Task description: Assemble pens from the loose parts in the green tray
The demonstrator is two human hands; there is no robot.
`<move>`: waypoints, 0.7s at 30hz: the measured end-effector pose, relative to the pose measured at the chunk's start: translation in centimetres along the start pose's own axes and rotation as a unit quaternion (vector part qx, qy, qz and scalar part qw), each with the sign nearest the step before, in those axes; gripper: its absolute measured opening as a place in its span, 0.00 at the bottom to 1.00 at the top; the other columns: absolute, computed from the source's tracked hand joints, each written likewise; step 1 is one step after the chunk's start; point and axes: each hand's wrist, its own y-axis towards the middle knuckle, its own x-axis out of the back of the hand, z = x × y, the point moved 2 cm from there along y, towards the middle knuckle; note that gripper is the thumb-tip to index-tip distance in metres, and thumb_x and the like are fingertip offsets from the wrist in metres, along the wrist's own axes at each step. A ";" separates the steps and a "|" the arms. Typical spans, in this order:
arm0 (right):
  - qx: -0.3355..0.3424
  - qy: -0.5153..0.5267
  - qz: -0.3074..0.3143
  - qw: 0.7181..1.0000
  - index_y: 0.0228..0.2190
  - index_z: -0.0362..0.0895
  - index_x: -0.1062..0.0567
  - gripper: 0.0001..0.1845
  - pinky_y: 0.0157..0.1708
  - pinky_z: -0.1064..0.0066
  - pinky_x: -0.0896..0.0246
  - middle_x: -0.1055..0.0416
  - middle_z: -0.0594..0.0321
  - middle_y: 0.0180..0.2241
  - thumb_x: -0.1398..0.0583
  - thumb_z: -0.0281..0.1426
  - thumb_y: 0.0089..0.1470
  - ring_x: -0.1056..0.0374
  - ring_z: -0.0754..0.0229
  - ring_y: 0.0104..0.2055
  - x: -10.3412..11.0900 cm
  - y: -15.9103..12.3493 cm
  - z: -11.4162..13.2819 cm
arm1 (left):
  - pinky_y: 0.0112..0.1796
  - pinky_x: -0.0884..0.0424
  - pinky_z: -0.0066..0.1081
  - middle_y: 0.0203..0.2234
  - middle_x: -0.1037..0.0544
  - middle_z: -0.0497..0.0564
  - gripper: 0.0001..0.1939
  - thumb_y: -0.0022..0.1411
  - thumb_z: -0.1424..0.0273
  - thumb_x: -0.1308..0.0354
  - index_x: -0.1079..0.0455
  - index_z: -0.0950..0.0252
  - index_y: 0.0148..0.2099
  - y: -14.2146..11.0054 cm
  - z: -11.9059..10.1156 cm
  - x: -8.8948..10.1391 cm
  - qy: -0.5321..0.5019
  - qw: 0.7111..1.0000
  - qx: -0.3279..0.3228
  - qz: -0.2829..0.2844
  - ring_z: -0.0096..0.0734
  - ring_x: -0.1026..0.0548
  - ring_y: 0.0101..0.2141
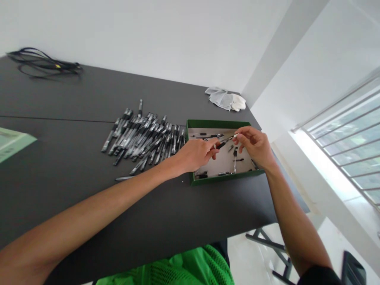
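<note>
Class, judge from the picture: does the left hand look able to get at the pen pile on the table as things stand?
Probably yes: the left hand is over the green box, close to the pen pile, which lies in the open. The pen it holds may hinder it, though.

Pens (138, 136) glossy plastic; tabletop (184, 213) smooth, matt; garment (190, 265) meshed cloth; box (218, 123) card-like

Your left forearm (113, 202) reaches in from eight o'clock, nearly straight toward two, the back of your left hand (197, 153) turned up and its fingers bent toward three. Your right forearm (292, 209) rises from four o'clock toward eleven — your right hand (255, 144) curls toward nine, thumb and forefinger pinched. Your hands sit close together — fingertips facing, apart.
</note>
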 end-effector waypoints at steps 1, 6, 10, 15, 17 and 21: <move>0.005 -0.002 -0.020 1.000 0.42 0.45 0.24 0.18 0.24 0.72 0.31 0.23 0.59 0.34 0.37 0.47 0.60 0.27 0.60 0.33 -0.3 -0.3 0.0 | 0.33 0.34 0.29 0.35 0.15 0.49 0.12 0.75 0.65 0.51 0.29 0.63 0.52 0.0 0.0 0.0 0.000 1.000 0.000 0.003 0.30 0.21 0.27; 0.008 -0.019 -0.040 0.999 0.41 0.46 0.22 0.17 0.23 0.73 0.35 0.25 0.62 0.33 0.36 0.46 0.60 0.32 0.64 0.28 -1.2 -0.5 -0.2 | 0.35 0.34 0.28 0.34 0.15 0.49 0.13 0.75 0.63 0.50 0.27 0.63 0.51 0.0 0.2 -0.1 0.001 1.000 0.000 0.010 0.31 0.21 0.28; 0.014 -0.032 -0.038 0.999 0.41 0.45 0.22 0.17 0.24 0.73 0.36 0.25 0.63 0.33 0.37 0.45 0.61 0.35 0.66 0.25 -1.0 -0.6 -0.2 | 0.34 0.35 0.28 0.35 0.15 0.49 0.14 0.75 0.63 0.51 0.27 0.63 0.51 0.0 0.1 -0.1 -0.007 1.000 -0.005 0.003 0.30 0.21 0.28; 0.013 -0.035 0.012 0.999 0.40 0.46 0.22 0.17 0.34 0.70 0.31 0.22 0.59 0.38 0.36 0.46 0.60 0.27 0.60 0.36 -1.3 -0.7 -0.2 | 0.34 0.35 0.28 0.33 0.15 0.49 0.14 0.75 0.63 0.51 0.27 0.63 0.50 -0.1 0.0 0.0 0.001 1.000 -0.004 0.004 0.31 0.22 0.27; 0.015 -0.037 0.033 0.999 0.41 0.46 0.22 0.16 0.36 0.68 0.31 0.22 0.59 0.38 0.37 0.46 0.61 0.26 0.58 0.38 -1.3 -0.7 -0.1 | 0.34 0.34 0.29 0.33 0.16 0.49 0.13 0.75 0.63 0.50 0.27 0.63 0.50 -0.1 0.0 0.0 0.007 1.000 -0.003 0.005 0.32 0.21 0.28; 0.036 -0.100 0.061 0.992 0.41 0.46 0.22 0.15 0.37 0.66 0.33 0.22 0.60 0.34 0.37 0.45 0.62 0.28 0.58 0.35 -0.8 -0.7 0.8 | 0.35 0.34 0.29 0.31 0.16 0.49 0.12 0.74 0.64 0.49 0.28 0.62 0.52 -0.1 0.1 0.0 0.019 1.000 -0.005 0.002 0.34 0.19 0.31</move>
